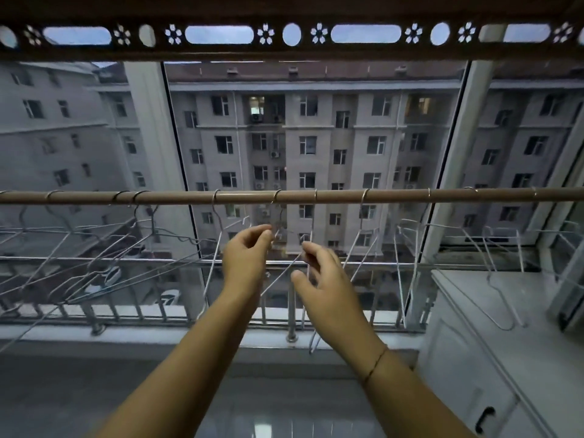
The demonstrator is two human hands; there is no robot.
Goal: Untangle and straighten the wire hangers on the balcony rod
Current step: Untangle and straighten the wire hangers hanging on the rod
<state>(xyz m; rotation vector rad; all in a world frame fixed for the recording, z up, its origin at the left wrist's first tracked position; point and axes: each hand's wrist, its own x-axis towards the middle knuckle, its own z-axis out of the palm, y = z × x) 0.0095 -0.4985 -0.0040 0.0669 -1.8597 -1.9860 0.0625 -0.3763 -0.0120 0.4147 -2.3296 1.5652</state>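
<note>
A brown rod (335, 195) runs across the view with several thin wire hangers hooked over it. A tangled bunch of hangers (94, 254) hangs at the left, tilted and crossing each other. More hangers (366, 245) hang apart in the middle and at the right. Under the rod's middle, my left hand (245, 257) pinches the neck of a wire hanger (279, 229) between thumb and fingers. My right hand (319, 273) pinches a wire of a neighbouring middle hanger (286, 270) at its fingertips. Whether both hands hold the same hanger I cannot tell.
Behind the rod are window glass, a metal balcony railing (142, 260) and apartment blocks. A white cabinet (493, 336) stands at the right, with hangers drooping over its top. A dark carved wooden beam (290, 36) spans overhead. The tiled floor lies below.
</note>
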